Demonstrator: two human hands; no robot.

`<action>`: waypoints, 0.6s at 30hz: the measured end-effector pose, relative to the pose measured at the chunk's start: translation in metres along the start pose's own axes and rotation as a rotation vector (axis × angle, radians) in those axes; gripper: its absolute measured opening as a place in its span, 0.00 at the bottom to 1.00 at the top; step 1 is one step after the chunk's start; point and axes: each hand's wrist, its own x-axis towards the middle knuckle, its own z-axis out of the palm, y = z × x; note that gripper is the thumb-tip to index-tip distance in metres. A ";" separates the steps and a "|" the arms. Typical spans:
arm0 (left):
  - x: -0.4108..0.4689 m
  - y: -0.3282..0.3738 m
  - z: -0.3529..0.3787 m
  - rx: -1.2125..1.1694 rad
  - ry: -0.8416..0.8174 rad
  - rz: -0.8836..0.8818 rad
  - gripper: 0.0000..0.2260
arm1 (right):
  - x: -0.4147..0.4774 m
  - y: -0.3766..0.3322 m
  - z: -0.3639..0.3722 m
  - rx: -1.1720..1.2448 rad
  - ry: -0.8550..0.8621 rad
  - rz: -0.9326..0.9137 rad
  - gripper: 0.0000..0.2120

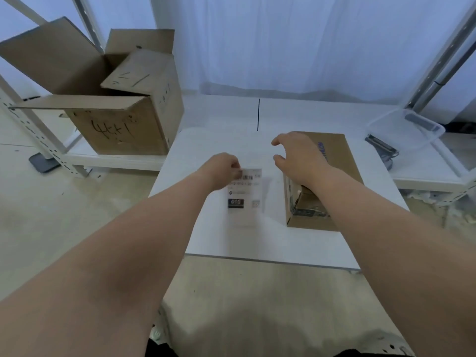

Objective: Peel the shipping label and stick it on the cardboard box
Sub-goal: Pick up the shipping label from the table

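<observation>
Pinching the shipping label (246,194) at its top left corner, my left hand (223,169) holds it over the white table (206,143), the sheet reaching toward me. My right hand (296,157), fingers spread and empty, hovers over the cardboard box (340,163) beside the label.
</observation>
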 end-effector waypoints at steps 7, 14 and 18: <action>-0.018 0.023 -0.042 -0.360 0.105 0.098 0.10 | -0.008 0.001 -0.017 0.258 -0.057 0.075 0.22; -0.056 0.059 -0.065 -0.490 0.070 0.216 0.12 | -0.042 -0.011 -0.052 1.031 -0.079 0.201 0.10; -0.075 0.073 -0.059 -0.465 0.102 0.259 0.13 | -0.062 -0.024 -0.066 1.019 0.007 0.198 0.04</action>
